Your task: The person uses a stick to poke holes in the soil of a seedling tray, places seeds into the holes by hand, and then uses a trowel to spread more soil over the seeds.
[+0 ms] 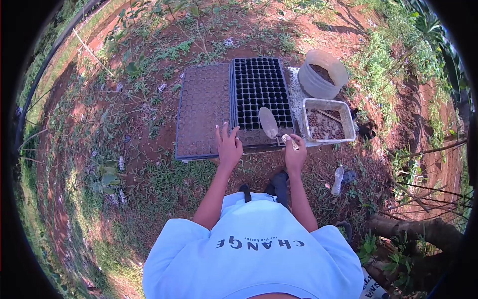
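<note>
My right hand is closed around the pale handle of a garden trowel. The trowel's blade points away from me over the lower right of a black seedling tray. Most cells of that tray look dark and hollow, while the rows nearest me hold brown soil. My left hand has its fingers spread at the near edge, where this tray meets a second seedling tray. Brown soil covers the second tray's cells, leaving a faint grid.
Right of the trays, a white rectangular basin holds reddish-brown material and a small stick. Behind it a translucent round tub leans, with dark soil inside. A plastic bottle is on the ground, near cut branches.
</note>
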Available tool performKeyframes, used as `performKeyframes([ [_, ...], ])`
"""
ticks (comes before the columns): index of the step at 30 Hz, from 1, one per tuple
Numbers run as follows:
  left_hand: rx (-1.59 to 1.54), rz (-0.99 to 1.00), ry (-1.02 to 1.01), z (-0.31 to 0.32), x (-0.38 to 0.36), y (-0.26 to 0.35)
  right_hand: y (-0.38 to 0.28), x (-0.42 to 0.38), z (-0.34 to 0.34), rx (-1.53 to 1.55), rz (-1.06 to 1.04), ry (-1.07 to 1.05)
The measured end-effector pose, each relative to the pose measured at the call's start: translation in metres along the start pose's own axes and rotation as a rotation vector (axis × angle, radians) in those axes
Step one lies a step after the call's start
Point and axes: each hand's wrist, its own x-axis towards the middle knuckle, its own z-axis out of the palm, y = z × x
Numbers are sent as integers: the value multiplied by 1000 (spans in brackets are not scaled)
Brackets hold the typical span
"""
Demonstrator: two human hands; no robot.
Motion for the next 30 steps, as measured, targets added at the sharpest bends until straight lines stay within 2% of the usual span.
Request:
performKeyframes([
  [3,-58,70,68,8,12,17,-6,11,-12,49,-71,78],
  [7,-112,115,24,23,31,49,-15,26,-30,32,-87,180],
  [8,-118,126,4,26,36,58,-23,28,-34,46,-173,189],
  [11,-159,137,-24,39,53,89,-34,47,-51,45,-181,190],
  [12,-173,143,-28,47,59,96,-32,57,-57,-22,-274,218],
  [15,-208,168,-21,66,78,120,-42,87,-72,-69,-321,271],
  [16,-209,170,-26,72,84,127,-51,88,-81,106,-79,211],
  [17,-221,180,-18,79,92,135,-49,99,-88,105,-78,216],
  [20,-242,204,-5,96,116,164,-53,134,-107,67,-223,252],
  [23,-257,236,13,112,142,193,-85,160,-125,146,-184,206],
  [24,-254,239,19,117,150,202,-72,178,-131,8,-280,243],
  [27,-259,249,31,130,176,225,-79,212,-142,24,-309,213],
  [30,-218,276,85,148,209,237,-104,242,-150,-87,-458,228],
])
